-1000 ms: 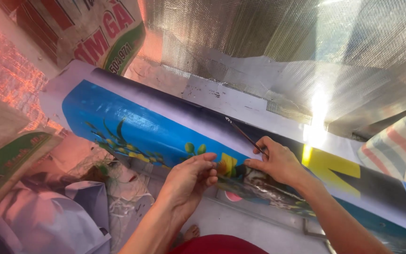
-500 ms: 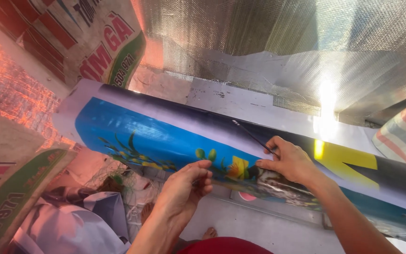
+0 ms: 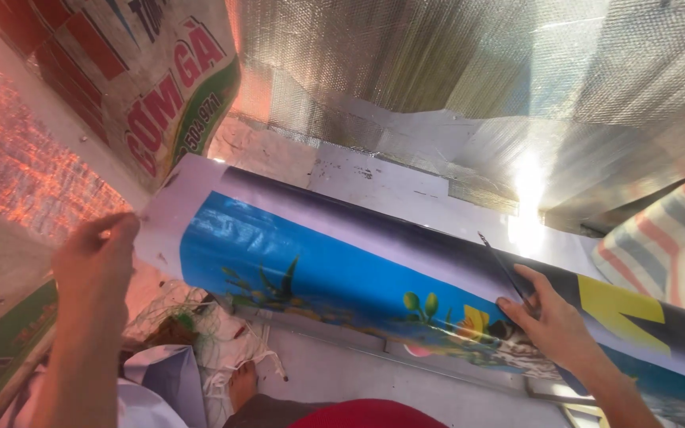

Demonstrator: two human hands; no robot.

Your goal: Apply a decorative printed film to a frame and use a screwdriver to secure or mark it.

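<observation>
One printed banner (image 3: 342, 277), blue field with plant and fish motifs, white margin, one yellow block at far right. Long axis running from upper left, near the left hand (image 3: 93, 257), down to lower right, past the right hand (image 3: 552, 321). Lying flat, partly curved over along the upper edge, dark band along that curve.

Two hands, both the wearer's. Left grip pinched narrow on the banner's white left corner, fingers curled around the edge. Right grip closed around one thin dark blade (image 3: 501, 265), tip pointing up and left, away from the wrist; heel of the hand resting on the banner's printed face.

One metal rail (image 3: 358, 341) just below the right grip, parallel to the banner's lower edge. One bare foot (image 3: 241, 384) below, between the two hands. One tangle of netting (image 3: 192, 309) right of the left grip.

Silvery foil sheeting (image 3: 438, 71) above both grips. One printed woven sack (image 3: 144, 87) above the left grip. One striped tarpaulin (image 3: 667, 238) up and right of the right grip. Pale floor (image 3: 334, 376) underneath, strong sun glare.
</observation>
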